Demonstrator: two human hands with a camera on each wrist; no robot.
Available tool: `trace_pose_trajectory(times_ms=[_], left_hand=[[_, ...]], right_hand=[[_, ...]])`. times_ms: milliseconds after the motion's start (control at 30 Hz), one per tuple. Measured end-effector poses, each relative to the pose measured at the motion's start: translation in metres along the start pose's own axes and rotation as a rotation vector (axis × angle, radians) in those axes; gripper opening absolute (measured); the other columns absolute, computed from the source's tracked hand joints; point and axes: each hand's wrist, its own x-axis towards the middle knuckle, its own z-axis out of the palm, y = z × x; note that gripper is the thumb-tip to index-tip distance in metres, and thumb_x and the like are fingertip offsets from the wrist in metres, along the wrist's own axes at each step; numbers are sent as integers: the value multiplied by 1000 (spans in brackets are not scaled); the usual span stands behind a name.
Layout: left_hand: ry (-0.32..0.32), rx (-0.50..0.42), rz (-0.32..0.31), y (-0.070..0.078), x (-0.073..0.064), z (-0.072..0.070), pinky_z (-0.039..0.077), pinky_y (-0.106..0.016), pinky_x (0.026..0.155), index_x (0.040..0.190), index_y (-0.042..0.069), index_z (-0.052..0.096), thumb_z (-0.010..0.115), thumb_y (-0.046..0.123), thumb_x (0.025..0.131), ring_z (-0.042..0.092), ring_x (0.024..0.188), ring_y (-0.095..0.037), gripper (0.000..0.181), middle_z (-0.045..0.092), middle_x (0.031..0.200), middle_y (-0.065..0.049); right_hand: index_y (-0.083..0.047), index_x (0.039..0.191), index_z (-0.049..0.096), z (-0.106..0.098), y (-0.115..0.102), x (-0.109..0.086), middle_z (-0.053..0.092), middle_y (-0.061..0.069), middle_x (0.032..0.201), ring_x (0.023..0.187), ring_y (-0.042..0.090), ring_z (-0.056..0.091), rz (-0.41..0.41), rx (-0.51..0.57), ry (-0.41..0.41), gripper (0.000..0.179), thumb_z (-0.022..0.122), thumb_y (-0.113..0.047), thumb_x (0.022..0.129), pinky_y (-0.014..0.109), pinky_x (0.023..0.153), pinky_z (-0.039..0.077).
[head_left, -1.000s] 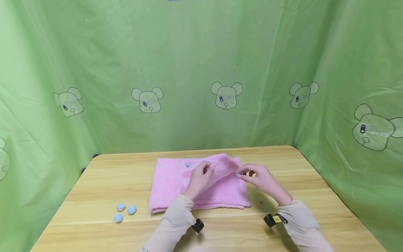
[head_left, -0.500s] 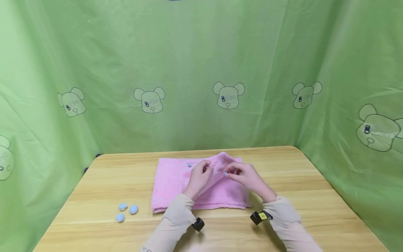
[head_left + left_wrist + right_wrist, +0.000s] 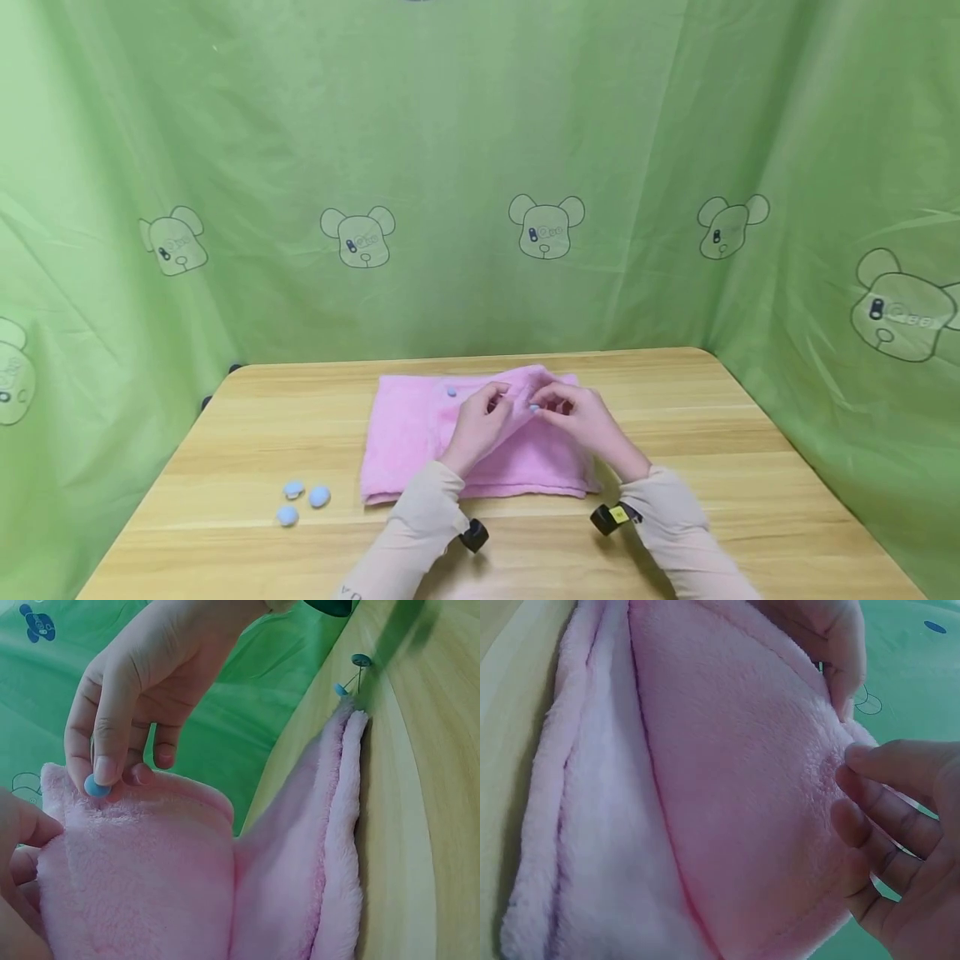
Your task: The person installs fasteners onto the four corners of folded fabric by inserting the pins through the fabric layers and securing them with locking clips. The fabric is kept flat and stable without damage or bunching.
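A folded pink plush cloth point(image 3: 405, 433) lies on the table, one flap lifted. My left hand point(image 3: 480, 421) pinches the flap's edge between thumb and fingers. At the raised corner, my right hand point(image 3: 579, 412) pinches a small blue round-headed piece point(image 3: 97, 786), its fingertips right at the plush. In the right wrist view, the right thumb and fingers point(image 3: 889, 787) meet at the flap's surface, and the blue piece is hidden there. Another small blue piece point(image 3: 452, 392) sits on the back of the cloth, left of my left hand.
Three light-blue round caps point(image 3: 319, 497) lie on the wooden table point(image 3: 225, 433) left of the cloth. Beyond the cloth in the left wrist view are a dark green disc with thin pins point(image 3: 361, 660) and a small blue piece point(image 3: 340, 689). Green curtains point(image 3: 450, 317) surround the table.
My right hand has moved left from the cloth's right side to the raised corner, carrying the small blue piece. My left hand keeps its pinch on the flap.
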Motion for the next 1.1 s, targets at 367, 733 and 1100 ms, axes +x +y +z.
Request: trace_pose_trajectory(times_ms=[367, 733, 1100], left_hand=[[-23, -33, 16, -1, -2, 4, 45, -18, 64, 110, 8, 68, 54, 14, 95, 50, 70, -6, 21, 62, 80, -6], [-34, -37, 19, -1, -4, 5, 44, -19, 63, 109, 10, 69, 55, 18, 97, 48, 68, -7, 20, 61, 79, -6], [-37, 5, 52, 0, -5, 5, 46, -20, 70, 111, 10, 69, 55, 15, 96, 51, 73, -5, 21, 67, 86, -9]], right_hand=[[-9, 97, 68, 7, -1, 1, 66, 1, 82, 72, 8, 55, -58, -18, 35, 17, 75, -8, 81, 22, 64, 50], [-4, 110, 57, 11, 6, -1, 58, 12, 104, 93, 23, 58, -74, -138, 121, 42, 80, -10, 75, 39, 85, 55], [-10, 143, 42, 7, 6, 1, 50, 19, 139, 127, 38, 48, -60, -163, 124, 83, 84, -15, 72, 61, 108, 36]])
